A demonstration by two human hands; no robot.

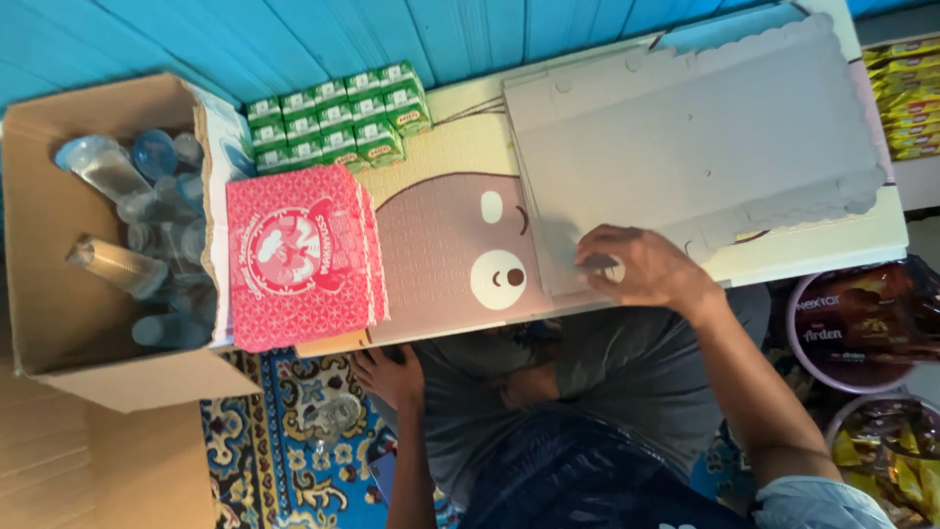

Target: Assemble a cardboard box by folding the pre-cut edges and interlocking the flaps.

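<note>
**While the right hand is pressing on the sheet's corner, the left is lying low**

Where the frame begins at the left, a brown carton (pixel 39 294) is standing open with clear plastic cups (pixel 108 171) lying in it. Just beside it a stack of pink printed boxes (pixel 299 257) is sitting on the low table (pixel 441 245). Small green drink cartons (pixel 338 122) are lined up in rows above the stack.

Below the table's near edge, at lower centre-left, the left hand (pixel 392 377) is resting by the person's knee, above the patterned carpet (pixel 264 441). Its fingers are lying loosely together and gripping nothing that shows.

The flat grey cardboard sheet (pixel 685 127) is lying across the upper right of the frame. Its long axis is running left to right along the table. The right hand (pixel 641 266) is bearing down on the sheet's lower left corner, with its arm coming up from the lower right. Its fingertips (pixel 592 263) are pointing toward frame left, slightly spread and bent onto the card at the edge. Whether the thumb is hooking under that edge cannot be told.

So the sheet is stretching up and to the right from the fingers. The right hand is on it, while the left is well apart from it.

At the far right, yellow snack packets (pixel 906 98) are sitting on a shelf.
</note>
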